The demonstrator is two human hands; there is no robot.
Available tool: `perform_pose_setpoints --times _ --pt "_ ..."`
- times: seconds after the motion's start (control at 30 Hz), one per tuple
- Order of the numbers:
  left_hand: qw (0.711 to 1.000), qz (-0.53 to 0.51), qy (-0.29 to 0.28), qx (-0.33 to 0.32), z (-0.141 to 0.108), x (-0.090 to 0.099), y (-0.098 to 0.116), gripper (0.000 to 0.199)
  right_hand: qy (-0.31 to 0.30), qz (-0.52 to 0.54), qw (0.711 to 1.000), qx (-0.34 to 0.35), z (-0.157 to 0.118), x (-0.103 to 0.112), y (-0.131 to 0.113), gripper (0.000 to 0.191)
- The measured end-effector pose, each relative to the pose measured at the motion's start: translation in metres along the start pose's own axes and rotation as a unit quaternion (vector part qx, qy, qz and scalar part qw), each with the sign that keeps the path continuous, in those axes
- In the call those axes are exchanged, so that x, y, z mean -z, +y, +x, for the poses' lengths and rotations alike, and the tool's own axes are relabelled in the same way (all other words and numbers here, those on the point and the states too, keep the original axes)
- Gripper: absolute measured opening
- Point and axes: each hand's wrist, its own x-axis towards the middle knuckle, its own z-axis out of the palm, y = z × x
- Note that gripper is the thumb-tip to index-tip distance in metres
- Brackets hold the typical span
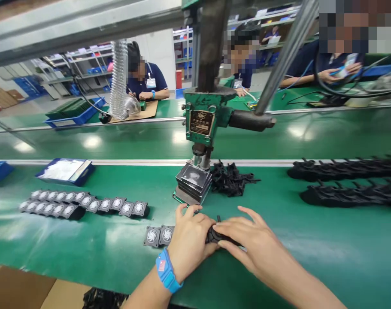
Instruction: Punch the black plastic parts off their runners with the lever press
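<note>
Both of my hands meet over a black plastic part (222,236) on the green table, in front of the press. My left hand (192,234), with a blue wrist strap, closes on the part's left side. From the right, my right hand (251,236) pinches it between thumb and fingers. Small square fans (152,236) with white swirl faces lie just left of my left hand, partly hidden by it. Beyond my hands, a stack of dark plates (194,182) sits under the green hand press (201,118). A pile of black pieces (232,178) lies beside the stack.
Rows of fans (101,205) lie at the left, black parts (353,193) at the right. A blue tray with papers (65,171) stands at the back left. The press lever (279,60) slants up right. A metal rail (134,162) crosses the table; people sit beyond.
</note>
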Motion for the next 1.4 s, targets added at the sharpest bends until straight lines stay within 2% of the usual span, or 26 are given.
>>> perform_pose_setpoints --times 0.07,0.13,0.23,0.37,0.47,0.53,0.6,0.67,0.73,0.83,0.93,1.03,1.13,1.27,1.4 --pt "1.000 0.013 0.000 0.002 0.000 -0.001 0.001 0.037 0.004 -0.007 1.000 -0.030 0.005 0.009 0.018 0.019" --pt "1.000 0.025 0.000 0.001 0.000 -0.002 0.001 0.040 0.013 -0.066 0.994 -0.082 0.013 0.011 0.041 0.020" --pt "0.999 0.043 0.000 -0.014 0.000 0.000 0.000 0.053 -0.010 -0.144 0.982 -0.125 0.030 -0.005 0.075 0.026" --pt "0.997 0.073 0.012 -0.025 -0.007 0.014 -0.006 0.088 -0.024 -0.124 0.985 -0.117 0.043 -0.026 0.094 0.016" --pt "0.995 0.098 0.004 -0.018 -0.016 0.025 -0.013 0.090 0.005 -0.099 0.988 -0.121 0.031 -0.015 0.086 0.012" --pt "0.994 0.105 -0.010 -0.016 -0.021 0.029 -0.017 0.090 0.050 -0.061 0.984 -0.161 0.017 0.001 0.073 0.017" --pt "0.994 0.104 -0.020 -0.014 -0.024 0.028 -0.020 0.088 0.104 0.019 0.969 -0.224 0.002 0.016 0.057 0.022" --pt "0.995 0.101 -0.022 -0.013 -0.025 0.025 -0.023 0.086 0.143 0.115 0.942 -0.281 -0.009 0.028 0.040 0.025" --pt "0.995 0.096 -0.020 -0.015 -0.025 0.022 -0.025 0.084 0.149 0.180 0.920 -0.314 -0.017 0.033 0.025 0.028" --pt "0.996 0.086 -0.014 -0.014 -0.025 0.019 -0.027 0.086 0.118 0.222 0.905 -0.344 -0.022 0.035 0.006 0.031" --pt "0.998 0.068 -0.007 -0.012 -0.026 0.019 -0.029 0.094 0.106 0.190 0.927 -0.305 -0.018 0.033 -0.011 0.026" --pt "0.999 0.048 0.000 -0.009 -0.027 0.019 -0.029 0.101 0.095 0.098 0.976 -0.167 -0.005 0.023 -0.026 0.016" --pt "0.999 0.034 0.004 -0.003 -0.026 0.019 -0.030 0.106 0.085 0.039 0.994 -0.050 0.008 0.005 -0.035 0.011" --pt "1.000 0.029 0.008 -0.002 -0.025 0.018 -0.030 0.107 0.071 0.031 0.997 -0.030 0.014 -0.022 -0.037 0.012" --pt "1.000 0.030 0.006 0.006 -0.023 0.018 -0.031 0.105 0.049 0.050 0.997 -0.028 0.015 -0.033 -0.032 0.014"
